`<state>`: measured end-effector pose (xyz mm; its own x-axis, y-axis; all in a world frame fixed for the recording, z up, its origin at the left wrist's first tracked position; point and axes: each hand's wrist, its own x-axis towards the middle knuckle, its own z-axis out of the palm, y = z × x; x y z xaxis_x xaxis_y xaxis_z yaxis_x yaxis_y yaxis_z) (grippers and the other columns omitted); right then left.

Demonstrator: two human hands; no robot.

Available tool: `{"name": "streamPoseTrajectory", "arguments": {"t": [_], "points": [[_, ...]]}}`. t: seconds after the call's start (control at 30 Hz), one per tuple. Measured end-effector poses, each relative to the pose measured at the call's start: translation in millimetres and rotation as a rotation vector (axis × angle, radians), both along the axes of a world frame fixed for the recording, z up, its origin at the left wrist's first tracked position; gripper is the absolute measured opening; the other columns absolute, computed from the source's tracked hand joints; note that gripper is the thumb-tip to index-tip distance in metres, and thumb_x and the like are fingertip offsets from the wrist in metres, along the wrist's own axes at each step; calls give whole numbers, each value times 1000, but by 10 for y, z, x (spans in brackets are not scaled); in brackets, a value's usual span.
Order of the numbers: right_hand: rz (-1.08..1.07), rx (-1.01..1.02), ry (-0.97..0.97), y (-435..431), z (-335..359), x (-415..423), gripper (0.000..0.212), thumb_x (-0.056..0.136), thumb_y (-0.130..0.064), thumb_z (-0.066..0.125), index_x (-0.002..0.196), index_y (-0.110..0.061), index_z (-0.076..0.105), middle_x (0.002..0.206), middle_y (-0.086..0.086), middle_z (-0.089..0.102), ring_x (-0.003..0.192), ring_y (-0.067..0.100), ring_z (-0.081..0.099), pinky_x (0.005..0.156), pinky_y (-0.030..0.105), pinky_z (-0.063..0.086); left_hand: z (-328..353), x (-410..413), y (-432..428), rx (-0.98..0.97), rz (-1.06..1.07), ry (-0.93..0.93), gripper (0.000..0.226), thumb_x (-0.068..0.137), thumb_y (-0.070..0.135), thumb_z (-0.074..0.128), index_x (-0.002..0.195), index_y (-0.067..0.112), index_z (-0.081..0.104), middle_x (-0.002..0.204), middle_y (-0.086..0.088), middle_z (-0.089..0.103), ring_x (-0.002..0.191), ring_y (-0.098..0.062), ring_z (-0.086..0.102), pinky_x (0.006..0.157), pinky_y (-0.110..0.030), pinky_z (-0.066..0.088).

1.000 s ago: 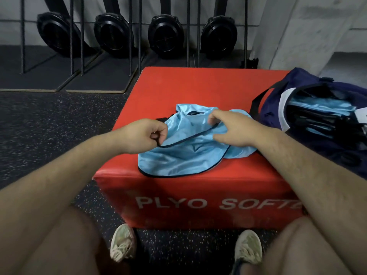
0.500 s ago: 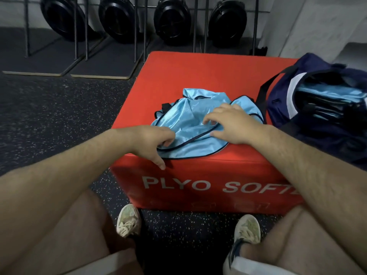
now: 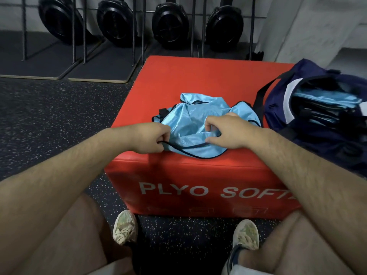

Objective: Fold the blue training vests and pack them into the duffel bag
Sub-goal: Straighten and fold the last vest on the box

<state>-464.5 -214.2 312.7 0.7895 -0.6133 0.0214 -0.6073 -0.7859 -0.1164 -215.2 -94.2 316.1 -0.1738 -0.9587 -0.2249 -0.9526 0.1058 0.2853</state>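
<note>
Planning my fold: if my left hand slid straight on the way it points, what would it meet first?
The blue vest that the left hand pinches: bunched fabric first, then probably the right hand.

Your plyo box [image 3: 198,80] stands on the floor [image 3: 49,120] at the centre of the frame. The vest [image 3: 190,120] lies on the box's top, towards its near edge. Your left hand [image 3: 151,137] grips the vest's left edge, and your right hand [image 3: 224,132] grips the cloth on its right side. The duffel bag [image 3: 278,108] sits at the right of the frame, just beside the vest, with folded vests [image 3: 325,97] inside it. Your shoes [image 3: 125,227] rest on the floor at lower centre, before the box. A row of round machines [image 3: 169,24] lines the top of the frame, behind the box.
</note>
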Motion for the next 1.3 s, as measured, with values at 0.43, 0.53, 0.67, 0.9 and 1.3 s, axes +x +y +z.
{"name": "streamPoseTrajectory", "arguments": {"t": [0.43,0.53,0.67,0.9,1.3], "points": [[-141,158,-60,139,130,-107,55,81,-81,51,116,-39,54,103,-15,60,91,5,54,106,37,30,348,-84,-142,-363,357,581,20,89,7,68,81,15,51,52,12,50,36,-3,40,37,-19,34],[-96,159,-204,249,135,-27,83,64,-93,52,134,-49,43,130,-18,49,119,6,49,111,38,25,402,-158,-208,-408,383,617,25,87,6,69,76,17,50,50,14,49,36,-1,40,39,-17,34],[-47,54,-342,334,135,222,77,69,-86,56,130,-39,53,129,-15,50,124,10,46,109,38,29,448,-256,-287,-388,355,658,28,83,0,67,74,18,49,48,14,45,37,-2,35,38,-18,31],[-142,16,-608,305,287,481,10,85,-21,60,93,-22,66,84,-11,58,78,12,53,70,31,42,528,-350,-345,-344,265,814,33,79,4,80,74,16,49,49,15,45,44,-1,33,44,-14,27],[-529,-28,-349,-282,606,-109,6,77,-27,62,83,-25,62,88,-3,69,87,26,62,77,36,50,603,98,-393,-426,526,1114,37,68,18,88,65,25,51,68,-6,46,65,-21,36,57,-34,27]]}}
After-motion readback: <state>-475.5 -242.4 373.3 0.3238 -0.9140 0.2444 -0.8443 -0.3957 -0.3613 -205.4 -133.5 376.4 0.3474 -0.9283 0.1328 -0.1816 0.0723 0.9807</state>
